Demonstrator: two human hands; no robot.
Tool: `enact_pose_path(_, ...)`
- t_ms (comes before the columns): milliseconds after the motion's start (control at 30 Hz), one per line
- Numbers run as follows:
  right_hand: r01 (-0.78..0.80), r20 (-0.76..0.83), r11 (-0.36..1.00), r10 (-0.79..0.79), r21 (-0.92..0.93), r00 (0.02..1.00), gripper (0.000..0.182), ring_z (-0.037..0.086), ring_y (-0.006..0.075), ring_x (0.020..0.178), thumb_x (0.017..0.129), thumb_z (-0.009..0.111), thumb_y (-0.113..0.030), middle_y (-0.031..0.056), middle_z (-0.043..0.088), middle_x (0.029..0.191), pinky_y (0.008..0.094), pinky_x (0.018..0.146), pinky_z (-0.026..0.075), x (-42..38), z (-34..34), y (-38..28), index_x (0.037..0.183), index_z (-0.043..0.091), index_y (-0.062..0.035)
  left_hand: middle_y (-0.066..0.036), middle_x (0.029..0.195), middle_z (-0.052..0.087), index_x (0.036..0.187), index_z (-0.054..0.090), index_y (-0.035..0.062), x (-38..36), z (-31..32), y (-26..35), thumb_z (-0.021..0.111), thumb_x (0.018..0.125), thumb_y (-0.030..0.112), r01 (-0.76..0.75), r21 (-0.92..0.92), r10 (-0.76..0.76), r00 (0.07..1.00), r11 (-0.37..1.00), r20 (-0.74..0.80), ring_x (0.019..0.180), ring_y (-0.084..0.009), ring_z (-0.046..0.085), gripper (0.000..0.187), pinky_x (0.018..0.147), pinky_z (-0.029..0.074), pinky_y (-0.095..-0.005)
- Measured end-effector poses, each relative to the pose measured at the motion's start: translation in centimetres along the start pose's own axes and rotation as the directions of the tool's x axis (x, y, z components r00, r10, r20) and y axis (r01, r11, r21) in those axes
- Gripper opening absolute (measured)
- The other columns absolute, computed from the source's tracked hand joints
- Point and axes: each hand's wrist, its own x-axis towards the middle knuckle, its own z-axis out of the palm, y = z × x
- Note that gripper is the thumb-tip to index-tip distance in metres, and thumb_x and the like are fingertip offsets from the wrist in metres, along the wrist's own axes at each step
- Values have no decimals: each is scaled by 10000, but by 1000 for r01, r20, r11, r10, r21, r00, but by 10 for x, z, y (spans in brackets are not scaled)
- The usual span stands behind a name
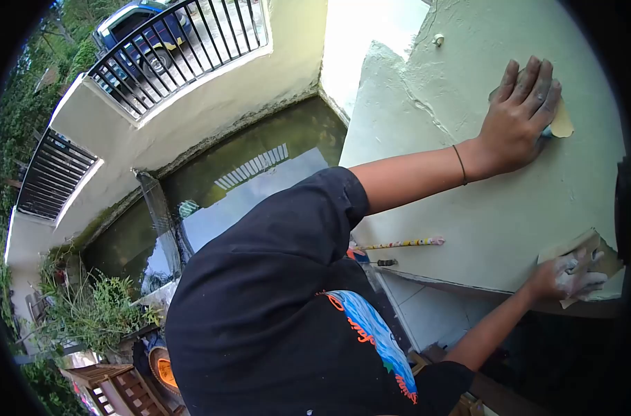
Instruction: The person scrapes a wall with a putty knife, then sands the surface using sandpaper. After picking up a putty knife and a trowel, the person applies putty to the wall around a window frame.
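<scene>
High on the pale green plastered surface (412, 194), my left hand (527, 121) presses with its fingers together, pointing up. Under it is a beige sheet (563, 121), its edge showing beside the fingers with a bit of light blue. The rest of what lies under the palm is hidden. Lower down at the right edge, my right hand (575, 277) has whitish dust on its fingers and holds a larger worn brownish sheet (593, 246) against the surface's lower corner. My left arm reaches across the middle of the view.
A patterned stick (405, 244) lies near the surface's lower edge, by a dark-handled tool (383, 263). Murky water (211, 170) lies within a low wall topped by black railings (177, 52). Plants (107, 305) and wooden furniture (125, 392) stand at the lower left.
</scene>
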Motion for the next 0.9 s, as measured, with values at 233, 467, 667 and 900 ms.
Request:
enact_pose_path(233, 23, 300, 992, 15, -122, 954, 596, 150, 429, 1196, 747, 478, -440, 252, 152, 1304, 578, 910, 108, -112, 8, -35, 1221, 368, -94, -208, 1285, 246, 1162, 382, 21, -109, 24, 7, 539, 611, 205, -3, 136, -21, 985, 991, 172, 1229, -347, 147, 601, 985, 63, -475)
enact_pose_path(467, 0, 138, 989, 21, -146, 990, 524, 161, 438, 1187, 795, 432, -372, 267, 187, 1285, 565, 917, 124, -7, -4, 10, 1214, 365, -65, -218, 1283, 245, 1183, 353, -12, -1, 15, 13, 504, 645, 128, -9, -5, 10, 999, 1000, 36, 1228, -351, 143, 576, 982, 71, -475)
enact_pose_path(667, 91, 294, 985, -46, -143, 955, 662, 215, 391, 1187, 714, 499, -521, 196, 140, 1325, 588, 908, 124, -114, 13, -18, 1256, 304, -196, -215, 1285, 250, 1147, 407, -12, -70, 37, 31, 470, 638, 98, 11, 85, -20, 994, 996, 110, 1233, -350, 128, 524, 984, 20, -473)
enact_pose_path(900, 168, 389, 981, -118, -96, 914, 492, 254, 368, 1175, 733, 530, -440, 207, 276, 1265, 582, 904, 150, -149, 3, -3, 1172, 438, -237, -217, 1298, 220, 1212, 346, 28, -53, 21, 14, 439, 710, 143, 2, 24, -4, 994, 1000, 113, 1231, -352, 131, 523, 982, 30, -468)
